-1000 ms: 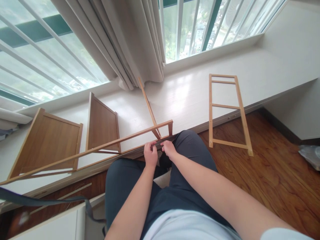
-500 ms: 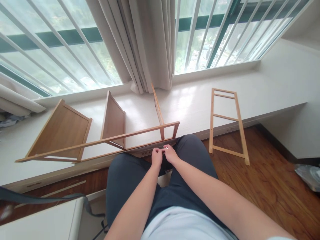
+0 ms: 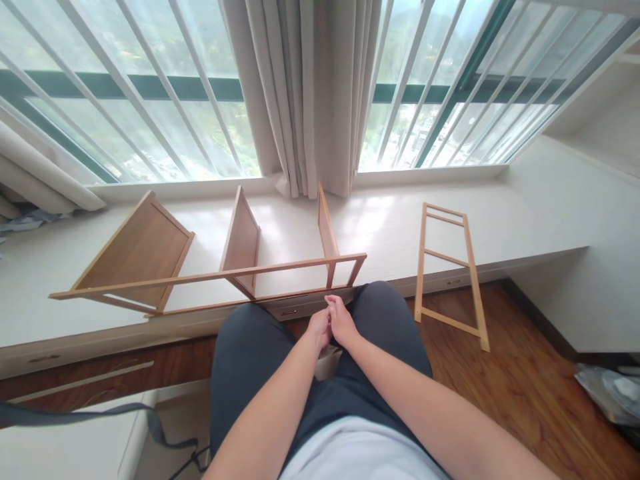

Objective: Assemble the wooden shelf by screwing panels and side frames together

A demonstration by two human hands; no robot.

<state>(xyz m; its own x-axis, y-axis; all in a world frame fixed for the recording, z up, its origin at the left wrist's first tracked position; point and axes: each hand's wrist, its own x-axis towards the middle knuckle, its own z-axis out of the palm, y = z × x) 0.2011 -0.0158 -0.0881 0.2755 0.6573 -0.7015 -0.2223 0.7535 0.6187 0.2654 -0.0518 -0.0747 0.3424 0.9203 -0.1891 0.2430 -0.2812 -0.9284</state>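
A part-built wooden shelf unit [image 3: 210,277] lies on its side on the white window ledge [image 3: 390,227], its long side rail facing me and three brown panels standing behind it. My left hand [image 3: 319,328] and my right hand [image 3: 341,320] meet between my knees, just below the rail's right end, fingers pinched together. Whether they hold a small part is hidden. Neither hand touches the rail.
A second ladder-like wooden side frame [image 3: 447,273] leans from the ledge down to the dark wood floor. Curtains [image 3: 310,93] hang at the barred window. A white box [image 3: 75,447] with a grey strap sits at lower left; a plastic bag [image 3: 607,393] lies at far right.
My view has tilted up, showing more window. Both hands drew back from the rail toward my lap and closed together.
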